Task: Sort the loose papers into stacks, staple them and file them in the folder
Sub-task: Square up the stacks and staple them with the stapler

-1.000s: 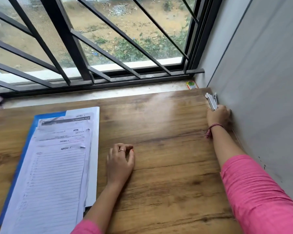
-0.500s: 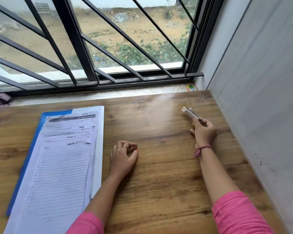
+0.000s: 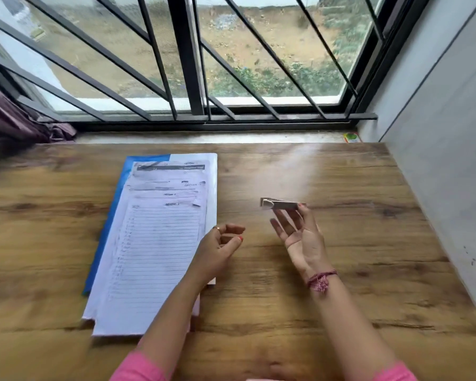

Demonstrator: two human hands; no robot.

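A stack of loose lined papers [image 3: 151, 243] lies on a blue folder [image 3: 113, 215] on the left half of the wooden desk [image 3: 355, 257]. My right hand [image 3: 300, 232] is raised palm-up near the desk's middle and pinches a small silver stapler [image 3: 279, 204] at its fingertips, the stapler pointing left. My left hand [image 3: 220, 244] rests on the desk beside the papers' right edge, fingers loosely curled, holding nothing.
A barred window [image 3: 190, 64] runs along the desk's far side above a stone sill. A grey wall [image 3: 445, 160] bounds the desk on the right. A small green and orange item [image 3: 351, 138] lies in the sill's right corner. Dark purple cloth [image 3: 17, 125] hangs at far left.
My right hand lifted the stapler from the wall-side corner and carried it left toward the desk's middle, turning palm-up. My left hand stayed beside the papers.
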